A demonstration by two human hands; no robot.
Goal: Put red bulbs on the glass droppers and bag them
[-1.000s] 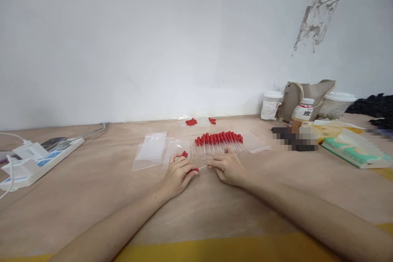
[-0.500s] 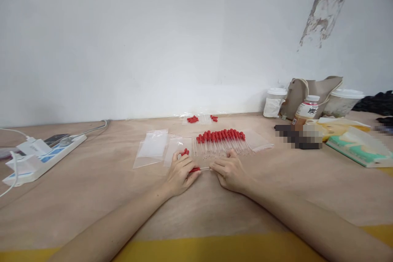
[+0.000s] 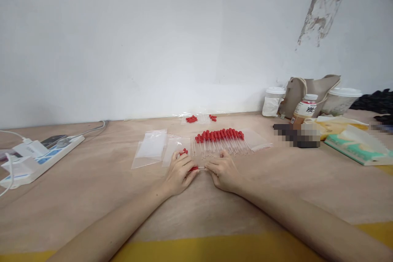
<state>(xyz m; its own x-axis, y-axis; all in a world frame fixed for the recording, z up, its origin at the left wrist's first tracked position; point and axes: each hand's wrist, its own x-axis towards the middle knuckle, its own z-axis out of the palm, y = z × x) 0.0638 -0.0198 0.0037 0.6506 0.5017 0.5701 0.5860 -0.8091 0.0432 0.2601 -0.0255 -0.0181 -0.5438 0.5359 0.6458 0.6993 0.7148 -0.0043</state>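
Note:
My left hand (image 3: 179, 173) is closed on a red rubber bulb (image 3: 193, 168), pinched between thumb and fingers. A thin glass tube (image 3: 201, 168) runs from the bulb to my right hand (image 3: 225, 173), whose fingertips are closed on its other end. Whether the tube sits inside the bulb is too small to tell. Just beyond the hands lies a row of glass droppers with red bulbs (image 3: 219, 135), bulbs pointing away from me. Several loose red bulbs (image 3: 183, 152) lie behind my left fingers, partly hidden by them.
Clear plastic bags (image 3: 150, 145) lie left of the droppers, another bag (image 3: 259, 141) to the right. More red bulbs (image 3: 192, 119) lie near the wall. A power strip (image 3: 61, 153) is at left; a paper cup (image 3: 273, 102), bottle (image 3: 304, 110) and tissue pack (image 3: 353, 147) stand or lie right.
My right hand has come left, closer to my left hand, and less of the glass tube shows between them. My left hand keeps its grip on the bulb. The view has shifted slightly.

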